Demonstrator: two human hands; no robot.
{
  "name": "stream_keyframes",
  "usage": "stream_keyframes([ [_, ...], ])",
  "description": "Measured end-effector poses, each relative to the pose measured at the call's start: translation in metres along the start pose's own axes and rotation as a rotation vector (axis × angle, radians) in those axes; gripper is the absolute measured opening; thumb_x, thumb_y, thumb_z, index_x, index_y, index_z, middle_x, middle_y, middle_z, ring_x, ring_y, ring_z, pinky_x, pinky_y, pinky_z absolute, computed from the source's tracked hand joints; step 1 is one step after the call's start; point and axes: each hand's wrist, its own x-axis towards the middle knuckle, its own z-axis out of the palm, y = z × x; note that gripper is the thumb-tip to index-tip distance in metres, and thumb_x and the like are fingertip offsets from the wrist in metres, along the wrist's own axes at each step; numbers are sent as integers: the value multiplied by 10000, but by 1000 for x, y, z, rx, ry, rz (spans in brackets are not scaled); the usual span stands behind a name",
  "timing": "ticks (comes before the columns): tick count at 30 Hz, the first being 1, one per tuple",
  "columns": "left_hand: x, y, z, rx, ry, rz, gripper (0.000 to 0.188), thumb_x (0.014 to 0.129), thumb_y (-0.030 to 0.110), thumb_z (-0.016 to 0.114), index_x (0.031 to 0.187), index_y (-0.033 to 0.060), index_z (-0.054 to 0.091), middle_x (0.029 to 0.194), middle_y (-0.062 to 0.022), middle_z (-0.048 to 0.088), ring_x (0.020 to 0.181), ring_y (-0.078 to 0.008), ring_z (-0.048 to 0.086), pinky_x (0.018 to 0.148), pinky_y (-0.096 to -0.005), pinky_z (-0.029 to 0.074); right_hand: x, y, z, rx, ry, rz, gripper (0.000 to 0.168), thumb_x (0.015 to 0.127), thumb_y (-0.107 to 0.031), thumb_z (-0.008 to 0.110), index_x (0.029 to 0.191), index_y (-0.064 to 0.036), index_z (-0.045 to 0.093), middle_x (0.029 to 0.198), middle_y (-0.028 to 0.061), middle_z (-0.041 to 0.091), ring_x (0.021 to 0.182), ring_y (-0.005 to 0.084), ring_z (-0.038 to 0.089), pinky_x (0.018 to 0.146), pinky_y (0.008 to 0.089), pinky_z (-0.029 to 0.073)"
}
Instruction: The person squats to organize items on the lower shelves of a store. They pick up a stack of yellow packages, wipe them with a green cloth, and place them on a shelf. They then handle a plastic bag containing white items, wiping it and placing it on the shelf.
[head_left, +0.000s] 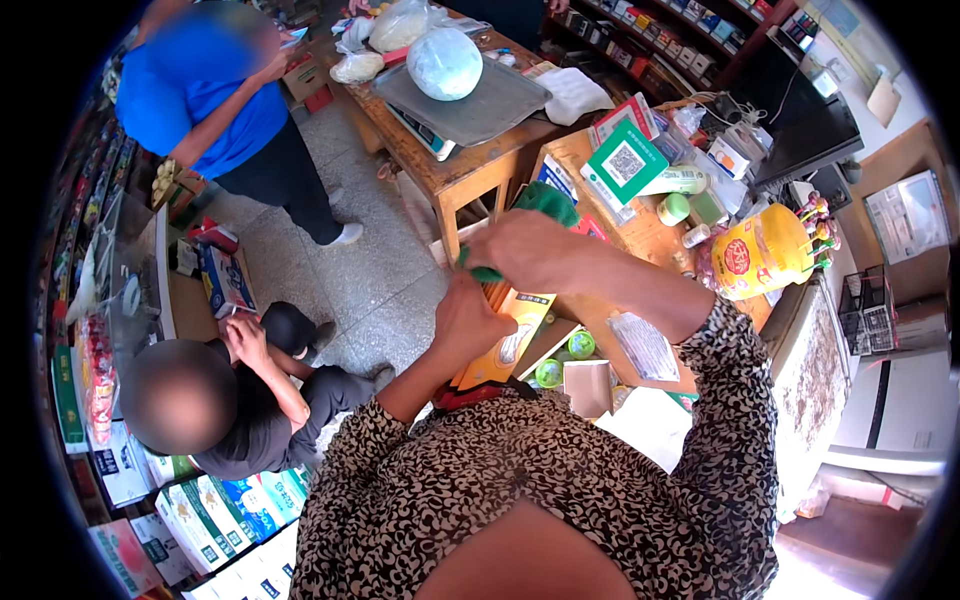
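My left hand (470, 319) is closed on the upper edge of a stack of orange-yellow packets (510, 330) in front of my body. Right above it, slightly blurred, my right hand (517, 251) grips a green cloth (550, 202); part of the green shows below its fingers, near the left thumb. Green-lidded containers (580, 344) and an open cardboard box (588, 388) sit just right of the packets. A green payment-code sign (626, 163) stands beyond my right hand on the wooden desk (585, 292).
A scale with a metal tray (480, 105) bears a pale round ball on a wooden table (435, 176). A yellow lollipop tub (754, 251) stands on the right. One person in blue (202, 105) stands at upper left; another in dark clothes (255, 420) sits at left, by stacked cartons (202, 521).
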Motion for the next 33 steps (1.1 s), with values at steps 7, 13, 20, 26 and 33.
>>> stream_keyframes([
  [7,-2,-7,4,29,50,96,1145,569,250,780,1462,-125,169,1309,-297,469,1201,-423,510,993,-432,442,10,27,-73,-414,-64,347,129,758,-103,629,824,-39,720,808,145,687,839,321,676,709,417,534],
  [13,-5,-6,-7,-79,16,50,1188,555,239,791,1490,-75,129,1256,-303,518,1135,-445,560,958,-432,468,23,5,-33,95,-171,172,163,694,-40,633,835,-37,714,817,174,683,875,343,670,704,422,532],
  [20,11,-46,-22,-873,-42,155,1099,562,-79,777,1480,-44,173,1244,-167,577,1067,-268,637,878,-409,550,-10,127,-86,39,497,618,303,801,-76,587,1066,-140,720,1019,127,710,943,282,691,832,387,545],
  [26,26,-111,-56,-1767,-479,115,756,800,318,657,1434,21,371,1319,-217,559,1154,-363,599,965,-523,501,-5,109,-36,1581,971,416,354,896,-6,482,1237,43,564,1090,123,657,962,205,648,884,334,530],
  [33,34,-125,-26,-2167,-562,115,717,830,345,619,1429,29,384,1331,-206,549,1160,-361,591,964,-518,498,77,33,17,1759,1009,199,333,931,11,476,1251,-21,562,1159,63,649,1006,142,624,917,290,502],
])
